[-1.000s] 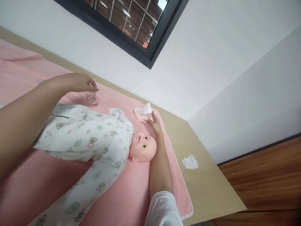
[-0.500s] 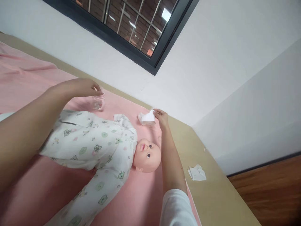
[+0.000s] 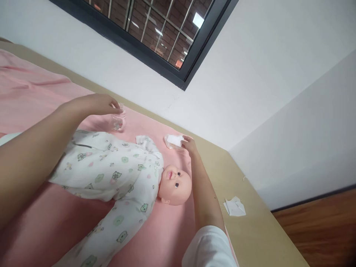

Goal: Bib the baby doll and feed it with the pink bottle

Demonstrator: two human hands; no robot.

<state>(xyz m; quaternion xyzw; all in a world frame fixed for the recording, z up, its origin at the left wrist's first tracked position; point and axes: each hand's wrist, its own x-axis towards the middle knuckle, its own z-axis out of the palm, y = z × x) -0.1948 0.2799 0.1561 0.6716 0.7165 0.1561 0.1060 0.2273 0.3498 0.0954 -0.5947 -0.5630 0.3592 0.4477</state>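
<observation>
My left hand [image 3: 107, 104] is closed at the top of a small clear jar [image 3: 118, 123], its fingertips pinching near the rim. The jar stands upright on the pink sheet. My right hand [image 3: 189, 144] pinches the right edge of a white pad [image 3: 175, 140], which lies on or in a crinkled clear plastic wrapper [image 3: 167, 142]; I cannot tell which. Between my arms a baby doll [image 3: 178, 185] lies on its back, head to the right. It wears a white romper [image 3: 111, 170] with green and pink animal prints.
A pink sheet [image 3: 155, 241] covers much of the tan tabletop [image 3: 256, 230]. A crumpled white tissue [image 3: 235, 206] lies to the right of my right forearm. Behind the table is a white wall [image 3: 205, 115] with a dark-framed window [image 3: 182, 79].
My right hand has lowered slightly, and the white pad now lies flatter against the clear wrapper. My left hand stays at the jar. The view has shifted a little.
</observation>
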